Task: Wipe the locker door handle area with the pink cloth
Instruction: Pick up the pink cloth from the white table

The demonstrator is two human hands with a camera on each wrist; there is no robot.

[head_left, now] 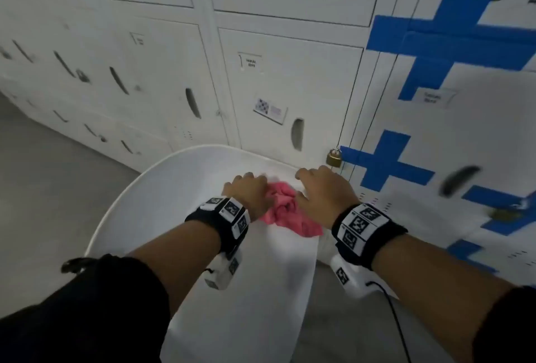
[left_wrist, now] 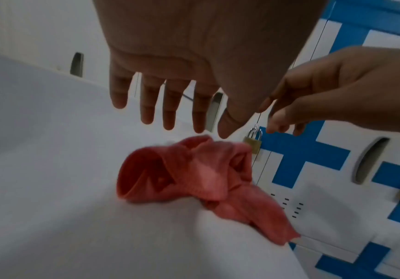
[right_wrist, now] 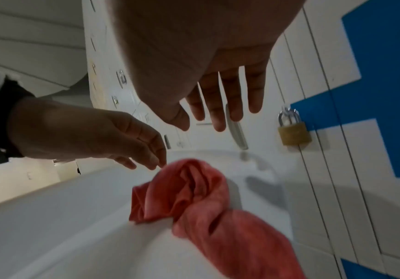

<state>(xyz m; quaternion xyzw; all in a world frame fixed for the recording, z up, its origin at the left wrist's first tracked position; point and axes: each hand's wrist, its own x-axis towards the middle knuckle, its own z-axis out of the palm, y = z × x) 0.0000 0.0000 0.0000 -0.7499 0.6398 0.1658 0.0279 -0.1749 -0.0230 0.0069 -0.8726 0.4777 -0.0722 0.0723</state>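
A crumpled pink cloth (head_left: 285,213) (left_wrist: 189,173) (right_wrist: 194,198) lies on a white curved surface (head_left: 162,188), one end hanging off its right edge. My left hand (head_left: 248,187) (left_wrist: 194,120) hovers just over the cloth's left part with straight, spread fingers and holds nothing. My right hand (head_left: 320,185) (right_wrist: 208,120) is open above the cloth's right side, also holding nothing. Behind them stands the white locker door (head_left: 290,84) with its recessed handle slot (head_left: 297,134) (right_wrist: 237,132). A brass padlock (head_left: 334,157) (right_wrist: 293,132) hangs beside the slot.
Rows of white lockers (head_left: 116,52) fill the wall, with more handle slots on the left. Blue tape crosses (head_left: 385,164) mark the doors on the right. Grey floor (head_left: 43,174) shows at the left. A black cable (head_left: 397,322) trails from my right wrist.
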